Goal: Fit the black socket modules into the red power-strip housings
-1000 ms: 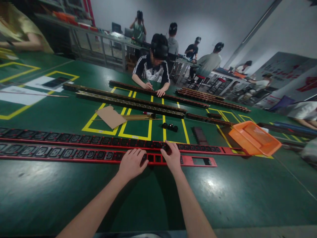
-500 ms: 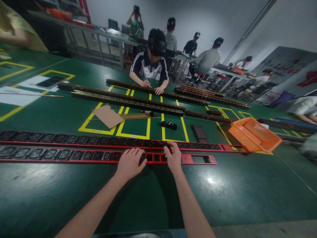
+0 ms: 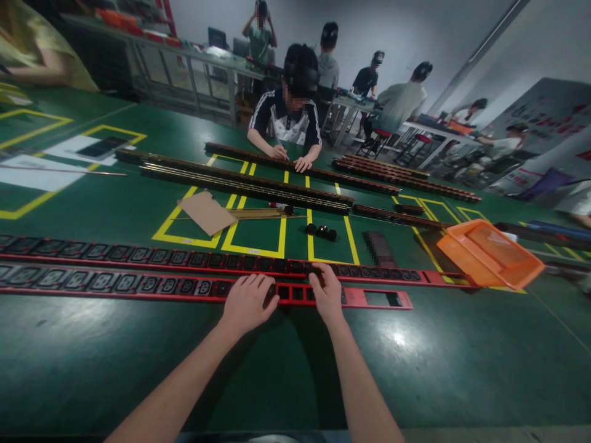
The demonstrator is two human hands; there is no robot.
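Reaching with curled left hand (image 3: pixel 249 303) and right hand (image 3: pixel 327 291) over the near red strip (image 3: pixel 355 297) on the table (image 3: pixel 83 360); cannot tell whether gripping anything. Apparently part done: filled with sockets (image 3: pixel 127 282) leftward, bare at slots (image 3: pixel 298 293) between the hands

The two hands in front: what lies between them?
In the head view, a slotted stretch of the nearer red rail lies between the left hand and the right hand.

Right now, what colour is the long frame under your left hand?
The long frame is red, best seen in head view.
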